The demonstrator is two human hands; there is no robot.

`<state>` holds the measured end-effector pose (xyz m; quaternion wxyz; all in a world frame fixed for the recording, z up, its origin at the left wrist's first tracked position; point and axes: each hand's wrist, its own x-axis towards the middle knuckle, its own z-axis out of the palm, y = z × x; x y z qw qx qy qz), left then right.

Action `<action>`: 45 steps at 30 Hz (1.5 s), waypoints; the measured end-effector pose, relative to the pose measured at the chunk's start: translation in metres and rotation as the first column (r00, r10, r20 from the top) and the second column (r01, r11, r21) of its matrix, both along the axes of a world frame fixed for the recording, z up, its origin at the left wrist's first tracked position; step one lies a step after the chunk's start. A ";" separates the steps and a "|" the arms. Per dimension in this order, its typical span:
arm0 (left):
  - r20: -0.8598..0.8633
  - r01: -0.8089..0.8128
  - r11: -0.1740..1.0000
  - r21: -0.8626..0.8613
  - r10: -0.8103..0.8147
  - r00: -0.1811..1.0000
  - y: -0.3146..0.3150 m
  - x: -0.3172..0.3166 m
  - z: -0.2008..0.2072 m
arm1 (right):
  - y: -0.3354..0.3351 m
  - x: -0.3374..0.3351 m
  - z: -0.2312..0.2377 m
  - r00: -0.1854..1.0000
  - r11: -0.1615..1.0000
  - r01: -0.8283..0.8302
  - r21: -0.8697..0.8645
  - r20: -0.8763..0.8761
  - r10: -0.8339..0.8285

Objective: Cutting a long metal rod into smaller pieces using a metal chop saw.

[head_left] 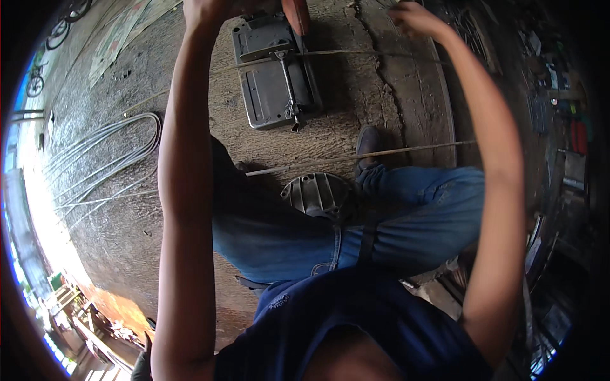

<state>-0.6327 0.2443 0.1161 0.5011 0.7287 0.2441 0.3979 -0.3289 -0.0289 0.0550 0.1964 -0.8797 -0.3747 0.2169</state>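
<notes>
At the top edge, my left hand (pixel 206 11) is by the far end of a grey metal machine base (pixel 270 95); its fingers are mostly cut off by the picture's rim. A clamp with a threaded screw (pixel 289 82) is mounted on that base. A thin rod (pixel 346 53) crosses the base beneath the clamp and runs to the right. My right hand (pixel 416 20) is raised at the upper right, fingers curled, and dim light hides what they hold, if anything. Beside the left hand a reddish-brown part (pixel 295 16) shows, too cropped to name.
A second rod (pixel 356 157) lies across the floor before my shoe (pixel 368 143). Looped bundles of thin metal rod (pixel 108 152) lie on the left. Between my legs is a round ribbed metal casing (pixel 318 193). Dark clutter (pixel 559 127) lines the right side.
</notes>
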 end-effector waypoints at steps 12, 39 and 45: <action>-0.480 0.003 0.993 -0.114 -0.057 0.875 -0.068 -0.049 -0.047 | 0.034 -0.072 -0.285 0.094 0.433 0.901 -0.033 -0.959 -0.269; -0.421 -0.084 0.996 0.029 0.089 0.903 -0.120 -0.064 -0.099 | 0.124 -0.104 -0.344 0.375 0.179 0.921 0.346 -0.913 -0.163; -0.480 -0.085 0.990 -0.112 0.021 0.877 -0.112 -0.053 -0.081 | 0.136 -0.108 -0.364 0.561 0.212 0.821 0.530 -0.818 -0.125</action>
